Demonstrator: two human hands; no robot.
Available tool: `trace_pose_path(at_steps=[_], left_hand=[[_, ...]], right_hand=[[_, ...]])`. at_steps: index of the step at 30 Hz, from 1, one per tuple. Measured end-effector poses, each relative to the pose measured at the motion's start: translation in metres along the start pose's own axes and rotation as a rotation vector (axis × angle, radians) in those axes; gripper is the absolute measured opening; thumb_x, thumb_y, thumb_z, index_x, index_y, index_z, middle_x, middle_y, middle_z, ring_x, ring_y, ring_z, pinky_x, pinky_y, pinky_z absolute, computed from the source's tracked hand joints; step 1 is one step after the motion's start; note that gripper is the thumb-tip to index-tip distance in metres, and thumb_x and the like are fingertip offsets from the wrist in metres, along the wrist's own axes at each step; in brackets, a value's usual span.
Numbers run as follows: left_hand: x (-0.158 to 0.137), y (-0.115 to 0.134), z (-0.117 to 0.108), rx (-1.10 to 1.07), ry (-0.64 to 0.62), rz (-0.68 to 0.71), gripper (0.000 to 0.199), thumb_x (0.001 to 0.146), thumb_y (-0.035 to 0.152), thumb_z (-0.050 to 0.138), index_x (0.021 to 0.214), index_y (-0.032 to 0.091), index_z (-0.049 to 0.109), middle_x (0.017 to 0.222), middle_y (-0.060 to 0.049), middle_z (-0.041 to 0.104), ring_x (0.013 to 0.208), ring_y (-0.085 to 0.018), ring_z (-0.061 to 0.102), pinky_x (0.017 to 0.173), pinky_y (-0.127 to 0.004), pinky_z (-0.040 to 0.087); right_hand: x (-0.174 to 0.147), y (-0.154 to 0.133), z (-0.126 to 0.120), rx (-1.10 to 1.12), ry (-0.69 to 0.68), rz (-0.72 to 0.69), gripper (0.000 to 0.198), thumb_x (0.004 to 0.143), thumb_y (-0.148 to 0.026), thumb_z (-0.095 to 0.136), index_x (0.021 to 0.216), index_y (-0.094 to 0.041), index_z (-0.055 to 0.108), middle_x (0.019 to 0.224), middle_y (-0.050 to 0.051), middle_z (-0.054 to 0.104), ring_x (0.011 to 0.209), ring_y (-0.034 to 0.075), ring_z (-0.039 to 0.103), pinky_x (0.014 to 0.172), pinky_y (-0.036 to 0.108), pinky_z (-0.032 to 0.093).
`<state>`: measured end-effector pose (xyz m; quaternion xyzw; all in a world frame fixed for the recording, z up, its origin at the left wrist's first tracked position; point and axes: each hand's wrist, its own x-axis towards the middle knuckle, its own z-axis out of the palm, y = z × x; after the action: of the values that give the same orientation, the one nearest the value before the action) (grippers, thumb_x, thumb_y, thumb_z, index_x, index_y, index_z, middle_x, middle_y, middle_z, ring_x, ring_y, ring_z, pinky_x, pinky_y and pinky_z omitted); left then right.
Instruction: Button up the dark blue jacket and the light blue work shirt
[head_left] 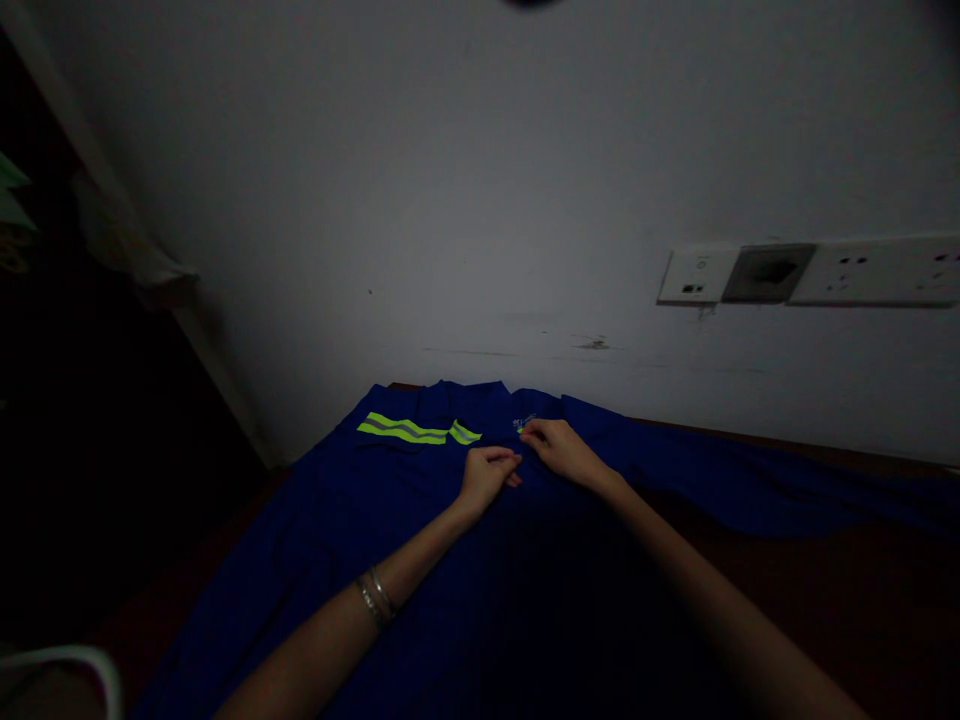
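Observation:
A dark blue work jacket [375,520] is spread out, its collar toward the wall and one sleeve stretched to the right. A yellow-green and grey reflective strip [405,430] crosses its chest, and small light lettering shows on the other side. My left hand [484,482], with bracelets on the wrist, is closed in a pinch at the middle of the jacket front. Just right of it and slightly farther away, my right hand [561,450] pinches the jacket cloth beside the lettering, partly covering the strip there. What exactly lies between the fingertips is too small and dim to see.
Behind the jacket rises a pale wall [450,200] with scuff marks. White socket plates [862,272] and a darker socket [769,273] are set in it at right. A dark reddish surface [787,590] lies beneath. At lower left is a curved white bar [82,655].

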<state>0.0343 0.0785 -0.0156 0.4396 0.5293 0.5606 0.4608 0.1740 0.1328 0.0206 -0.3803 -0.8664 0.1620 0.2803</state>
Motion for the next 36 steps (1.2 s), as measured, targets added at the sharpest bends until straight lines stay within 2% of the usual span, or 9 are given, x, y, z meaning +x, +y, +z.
trace_pose_path(at_steps=[6,11,18,20,24,26,29,33,36], left_hand=[[-0.001,-0.003,-0.003,-0.114,-0.003,-0.042,0.011,0.063,0.016,0.065,0.068,0.007,0.061,0.047,-0.002,0.058,0.043,-0.011,0.056,0.043,-0.019,0.046],[0.000,-0.004,-0.002,-0.104,-0.027,-0.047,0.014,0.064,0.019,0.067,0.067,0.007,0.060,0.050,-0.001,0.057,0.043,-0.010,0.056,0.042,-0.019,0.045],[0.004,-0.009,-0.001,0.208,-0.097,-0.039,0.013,0.072,0.017,0.057,0.076,0.006,0.063,0.048,0.001,0.054,0.038,-0.008,0.050,0.040,-0.019,0.040],[0.002,-0.004,-0.004,0.381,-0.113,0.048,0.018,0.075,0.020,0.053,0.077,0.007,0.065,0.049,0.001,0.055,0.040,-0.008,0.048,0.043,-0.019,0.038],[-0.003,0.019,-0.014,0.772,-0.050,0.491,0.025,0.078,0.025,0.050,0.065,0.012,0.067,0.060,-0.003,0.060,0.055,-0.010,0.052,0.055,-0.021,0.037],[-0.005,0.033,-0.025,0.875,-0.003,0.609,0.030,0.080,0.027,0.048,0.062,0.013,0.067,0.060,-0.003,0.061,0.057,-0.010,0.052,0.058,-0.021,0.035],[-0.007,0.050,-0.053,0.905,0.067,0.620,0.031,0.081,0.029,0.046,0.065,0.012,0.067,0.063,-0.004,0.063,0.059,-0.011,0.053,0.057,-0.021,0.034],[-0.013,0.056,-0.108,0.944,0.098,0.504,0.031,0.079,0.031,0.047,0.067,0.011,0.068,0.063,-0.004,0.063,0.060,-0.013,0.054,0.057,-0.021,0.035],[-0.020,0.048,-0.147,0.975,0.028,0.368,0.029,0.076,0.031,0.049,0.069,0.011,0.068,0.068,-0.004,0.065,0.063,-0.014,0.055,0.058,-0.022,0.037]], right_hand=[[0.001,0.011,-0.008,0.016,0.063,0.035,0.021,0.084,-0.024,0.044,0.083,-0.016,0.064,0.083,0.006,0.067,0.076,0.016,0.061,0.068,0.024,0.040],[0.002,0.016,-0.014,-0.051,0.087,0.059,0.021,0.084,-0.024,0.045,0.086,-0.017,0.064,0.084,0.006,0.067,0.079,0.016,0.061,0.071,0.024,0.040],[-0.003,0.016,-0.014,-0.339,0.130,0.073,0.022,0.086,-0.024,0.042,0.090,-0.016,0.063,0.092,0.009,0.066,0.089,0.020,0.058,0.078,0.027,0.039],[-0.002,0.019,-0.013,-0.318,0.130,0.079,0.023,0.086,-0.024,0.042,0.090,-0.016,0.063,0.092,0.009,0.066,0.090,0.020,0.058,0.078,0.027,0.039],[0.000,0.021,-0.010,-0.134,0.054,0.044,0.022,0.085,-0.025,0.044,0.089,-0.016,0.063,0.090,0.007,0.066,0.085,0.018,0.060,0.076,0.026,0.041],[0.001,0.019,-0.010,-0.073,0.019,0.024,0.022,0.083,-0.025,0.045,0.091,-0.016,0.063,0.090,0.007,0.066,0.083,0.017,0.060,0.075,0.026,0.042],[0.002,0.013,-0.012,-0.057,0.021,-0.026,0.023,0.080,-0.024,0.050,0.098,-0.015,0.061,0.094,0.008,0.063,0.086,0.018,0.058,0.079,0.028,0.043],[0.000,-0.003,-0.013,-0.123,0.087,-0.140,0.031,0.078,-0.023,0.054,0.108,-0.018,0.057,0.107,0.010,0.056,0.099,0.020,0.051,0.086,0.034,0.042],[-0.003,-0.022,-0.012,-0.172,0.106,-0.216,0.029,0.079,-0.022,0.052,0.107,-0.020,0.058,0.112,0.010,0.052,0.104,0.022,0.047,0.088,0.038,0.040]])
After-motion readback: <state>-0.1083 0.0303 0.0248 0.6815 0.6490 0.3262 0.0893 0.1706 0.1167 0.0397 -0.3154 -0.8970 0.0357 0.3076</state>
